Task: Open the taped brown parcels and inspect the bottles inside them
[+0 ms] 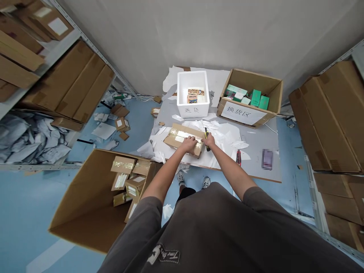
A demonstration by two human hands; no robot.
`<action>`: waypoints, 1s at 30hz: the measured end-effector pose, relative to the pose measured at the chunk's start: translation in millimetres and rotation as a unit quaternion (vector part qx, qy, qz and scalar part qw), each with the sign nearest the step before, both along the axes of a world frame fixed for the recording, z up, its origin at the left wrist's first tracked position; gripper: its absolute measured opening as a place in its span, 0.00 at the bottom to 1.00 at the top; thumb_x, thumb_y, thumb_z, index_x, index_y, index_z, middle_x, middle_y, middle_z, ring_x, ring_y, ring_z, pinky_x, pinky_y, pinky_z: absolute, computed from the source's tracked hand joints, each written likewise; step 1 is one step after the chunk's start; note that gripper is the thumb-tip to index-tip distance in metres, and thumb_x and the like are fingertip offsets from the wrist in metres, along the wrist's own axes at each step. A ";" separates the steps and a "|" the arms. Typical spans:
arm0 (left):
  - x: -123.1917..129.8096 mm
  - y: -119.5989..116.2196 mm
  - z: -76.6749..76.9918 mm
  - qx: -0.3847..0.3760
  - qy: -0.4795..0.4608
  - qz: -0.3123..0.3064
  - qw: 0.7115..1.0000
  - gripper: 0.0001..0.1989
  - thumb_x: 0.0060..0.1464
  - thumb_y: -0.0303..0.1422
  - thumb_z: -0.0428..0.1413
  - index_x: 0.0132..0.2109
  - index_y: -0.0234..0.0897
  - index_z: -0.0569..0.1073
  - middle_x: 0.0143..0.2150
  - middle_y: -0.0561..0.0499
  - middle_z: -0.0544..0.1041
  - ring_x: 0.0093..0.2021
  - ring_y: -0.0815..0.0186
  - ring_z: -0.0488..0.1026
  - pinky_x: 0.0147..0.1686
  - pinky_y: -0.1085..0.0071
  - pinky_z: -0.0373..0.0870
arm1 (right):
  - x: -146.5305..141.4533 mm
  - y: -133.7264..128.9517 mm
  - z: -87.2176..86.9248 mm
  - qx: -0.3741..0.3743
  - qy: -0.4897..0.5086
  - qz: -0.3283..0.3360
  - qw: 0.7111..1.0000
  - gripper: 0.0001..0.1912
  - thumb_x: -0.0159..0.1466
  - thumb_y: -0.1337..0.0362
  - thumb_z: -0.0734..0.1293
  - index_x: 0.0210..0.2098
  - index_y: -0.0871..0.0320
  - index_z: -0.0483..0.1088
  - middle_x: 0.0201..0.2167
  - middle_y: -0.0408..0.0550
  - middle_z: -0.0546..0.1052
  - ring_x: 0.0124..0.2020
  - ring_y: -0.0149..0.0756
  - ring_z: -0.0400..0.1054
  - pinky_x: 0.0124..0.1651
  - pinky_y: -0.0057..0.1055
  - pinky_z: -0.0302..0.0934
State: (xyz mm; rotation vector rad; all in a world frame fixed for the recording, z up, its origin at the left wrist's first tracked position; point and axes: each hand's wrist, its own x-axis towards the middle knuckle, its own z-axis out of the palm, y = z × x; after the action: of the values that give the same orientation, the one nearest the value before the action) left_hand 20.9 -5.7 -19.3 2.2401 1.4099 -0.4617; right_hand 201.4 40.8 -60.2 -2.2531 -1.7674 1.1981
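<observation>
A taped cardboard box (176, 131) with a white label lies at the near edge of the grey table (256, 159). My left hand (189, 144) rests on its top near the right end, fingers bent against the cardboard. Beside that end, my right hand (209, 140) is closed around a black and yellow utility knife (206, 132). Whether the blade touches the box cannot be made out. A red and black cutter (238, 157) lies on the table to the right of my right forearm.
Behind are a white foam box (193, 110) with small packages and a carton (256, 120) with green boxes. Paper scraps (224, 131) litter the table. A large open carton (76, 201) of parcels stands at left. Shelves with cartons (327, 117) flank both sides.
</observation>
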 end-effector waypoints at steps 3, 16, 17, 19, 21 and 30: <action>-4.2 -2.8 0.3 0.018 -0.007 0.007 1.000 0.55 0.36 0.52 0.79 0.70 0.47 0.70 0.80 0.39 0.57 0.74 0.40 0.63 0.71 0.52 0.65 | 7.2 -0.5 1.9 0.010 0.015 0.028 0.999 0.25 0.68 0.56 0.76 0.56 0.55 0.64 0.56 0.56 0.81 0.54 0.44 0.78 0.45 0.28 0.67; 11.9 -2.5 -8.1 -0.010 0.051 0.039 0.998 0.71 0.37 0.42 0.79 0.80 0.36 0.47 0.74 0.27 0.69 0.75 0.42 0.67 0.73 0.51 0.57 | 55.9 -47.8 15.9 -0.095 0.111 0.199 0.969 0.18 0.83 0.53 0.54 0.47 0.55 0.70 0.26 0.40 0.76 0.18 0.33 0.67 0.35 0.27 0.65; 11.8 -3.1 -7.2 -0.007 0.048 0.038 0.998 0.70 0.38 0.43 0.79 0.79 0.36 0.48 0.75 0.27 0.67 0.75 0.43 0.66 0.73 0.51 0.57 | 54.2 -46.6 15.6 -0.094 0.106 0.205 0.969 0.18 0.82 0.54 0.54 0.46 0.56 0.70 0.26 0.41 0.76 0.18 0.33 0.67 0.35 0.27 0.65; 11.8 -3.8 -5.0 -0.003 0.043 0.037 0.998 0.67 0.39 0.44 0.79 0.78 0.36 0.51 0.77 0.28 0.65 0.76 0.45 0.65 0.73 0.52 0.58 | 50.7 -43.7 14.4 -0.090 0.110 0.201 0.969 0.19 0.82 0.52 0.55 0.45 0.56 0.71 0.26 0.41 0.76 0.19 0.33 0.67 0.35 0.27 0.65; 12.6 -3.8 -2.9 -0.004 0.041 0.038 0.998 0.65 0.38 0.44 0.80 0.76 0.36 0.54 0.77 0.28 0.64 0.76 0.45 0.64 0.72 0.53 0.59 | 49.5 -40.8 14.1 -0.108 0.129 0.180 0.969 0.20 0.82 0.49 0.56 0.45 0.56 0.70 0.24 0.41 0.75 0.18 0.32 0.66 0.32 0.26 0.65; 16.5 -2.8 0.5 -0.014 0.063 0.029 0.998 0.60 0.37 0.43 0.81 0.72 0.36 0.61 0.75 0.28 0.67 0.74 0.41 0.67 0.72 0.51 0.61 | 47.0 -41.4 20.1 -0.181 0.180 0.119 0.960 0.19 0.82 0.50 0.58 0.44 0.56 0.69 0.20 0.39 0.70 0.16 0.31 0.61 0.27 0.27 0.65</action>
State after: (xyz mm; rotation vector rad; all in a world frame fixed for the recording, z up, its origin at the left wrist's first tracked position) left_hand 37.4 -8.6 -18.8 2.1738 1.5177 -0.6075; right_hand 248.3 -0.6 -40.0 -1.8336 -1.8226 1.9764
